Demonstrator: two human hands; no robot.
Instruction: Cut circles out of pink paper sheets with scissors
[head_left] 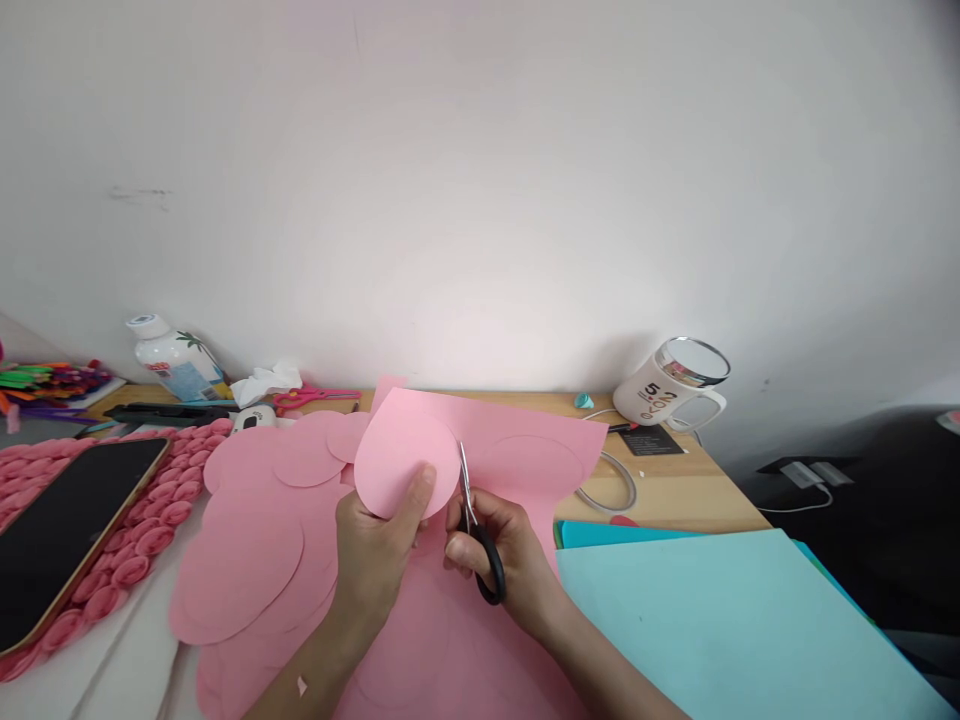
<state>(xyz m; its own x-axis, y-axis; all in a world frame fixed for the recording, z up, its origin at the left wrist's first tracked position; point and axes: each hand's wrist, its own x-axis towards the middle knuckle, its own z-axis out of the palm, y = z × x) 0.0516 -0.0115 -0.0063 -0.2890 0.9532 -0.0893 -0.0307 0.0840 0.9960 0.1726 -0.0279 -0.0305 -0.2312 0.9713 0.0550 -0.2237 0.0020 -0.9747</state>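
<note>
In my left hand a pink paper circle is pinched, thumb on top and fingers beneath. My right hand grips a pair of scissors with black handles, their blades pointing up along the circle's right edge. A larger pink paper sheet, with a round outline drawn on it, spreads behind and under both hands. Whether the circle is still joined to this sheet, I cannot tell. Left of my left hand lies an overlapping pile of pink paper circles.
A phone rests on pink textured material at left. Behind stand a white bottle, pink scissors and a crumpled tissue. Light blue paper, a tilted white mug and a coiled cable are to the right.
</note>
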